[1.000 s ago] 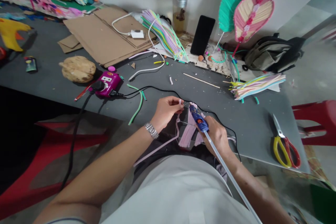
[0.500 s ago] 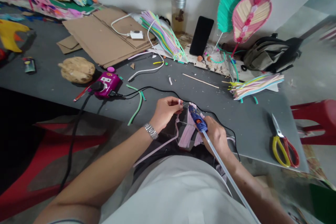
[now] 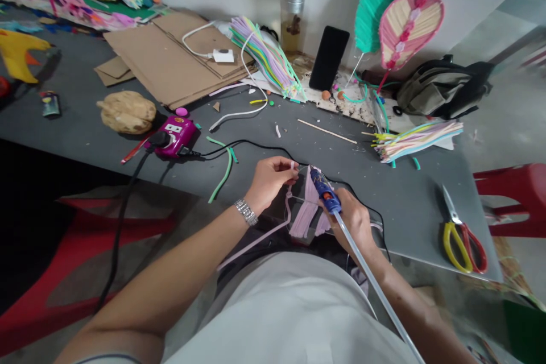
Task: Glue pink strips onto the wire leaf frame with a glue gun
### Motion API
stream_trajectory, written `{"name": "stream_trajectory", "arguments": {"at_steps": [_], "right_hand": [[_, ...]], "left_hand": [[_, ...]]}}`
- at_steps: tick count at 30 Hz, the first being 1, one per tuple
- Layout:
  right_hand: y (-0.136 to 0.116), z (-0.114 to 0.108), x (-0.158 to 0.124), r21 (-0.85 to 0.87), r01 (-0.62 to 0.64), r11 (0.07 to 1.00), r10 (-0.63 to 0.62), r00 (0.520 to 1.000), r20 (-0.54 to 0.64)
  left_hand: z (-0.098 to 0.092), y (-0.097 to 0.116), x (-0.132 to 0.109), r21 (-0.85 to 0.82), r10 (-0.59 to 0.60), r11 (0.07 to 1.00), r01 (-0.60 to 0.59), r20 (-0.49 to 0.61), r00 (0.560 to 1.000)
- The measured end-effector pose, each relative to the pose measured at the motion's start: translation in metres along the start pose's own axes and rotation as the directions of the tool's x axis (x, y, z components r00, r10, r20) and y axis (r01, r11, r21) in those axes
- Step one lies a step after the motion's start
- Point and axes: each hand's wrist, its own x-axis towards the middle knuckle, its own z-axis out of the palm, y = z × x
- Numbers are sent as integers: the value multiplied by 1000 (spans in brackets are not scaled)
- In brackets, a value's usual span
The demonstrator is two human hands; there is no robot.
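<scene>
My left hand [image 3: 268, 183] pinching pink pipe-cleaner craft piece [image 3: 303, 213] above lap, at counter [image 3: 409, 222] edge; right hand [image 3: 352, 219] closed round blue glue gun [image 3: 325, 191]. Piece light, soft, floppy: best held by stiffer stem.

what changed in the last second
The right hand has shifted the blue hot glue gun slightly right and up, without letting go. The left hand stays pinching the pink pipe cleaner. The yellow-handled scissors on the table stay put.
</scene>
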Motion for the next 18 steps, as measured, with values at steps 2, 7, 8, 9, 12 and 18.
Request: {"name": "stream_trajectory", "arguments": {"at_steps": [2,7,8,9,12,18], "right_hand": [[1,-1,1,29,-3,1000,3,1000,-10],[2,-3,2,93,14,996,-12,1000,-21],[2,-3,1,100,35,994,-33,999,-25],[2,-3,1,101,63,993,-61,998,-30],[-2,-2,1,71,163,984,-162,987,-26],[-14,-2,10,-48,297,954,-299,953,-48]], "left_hand": [[0,0,0,5,5,1000,-5,0,1000],[1,0,0,-22,-20,1000,20,-3,1000],[1,0,1,-32,-27,999,27,-4,1000],[1,0,1,-40,-33,999,32,-5,999],[1,-1,1,-56,-39,998,39,-11,999],[4,2,2,-7,-54,999,54,-44,998]]}}
